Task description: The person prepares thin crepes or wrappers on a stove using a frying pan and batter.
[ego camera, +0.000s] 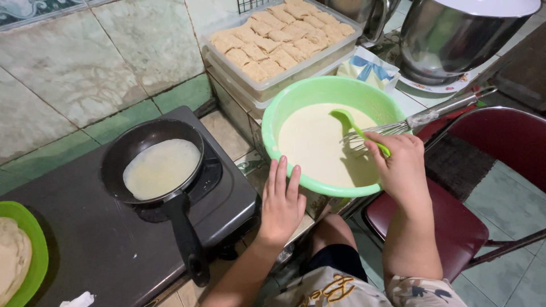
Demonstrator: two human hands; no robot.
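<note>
My right hand (401, 167) grips the handle of a green ladle (351, 123) whose bowl dips into pale batter inside a green plastic bowl (290, 104). A metal whisk (418, 119) leans in the same bowl, its wires beside my fingers. My left hand (281, 204) rests flat, fingers apart, on the surface between the bowl and the black stove (85, 239). On the stove a small black pan (133, 145) holds a thin pale crepe (162, 167), its handle (185, 233) pointing toward me.
A clear tub of folded pastries (281, 37) sits behind the bowl. A green plate (31, 239) with cooked crepes is at the left edge. Steel pots (455, 34) stand at the top right, a dark red chair (500, 142) at the right, my knee below.
</note>
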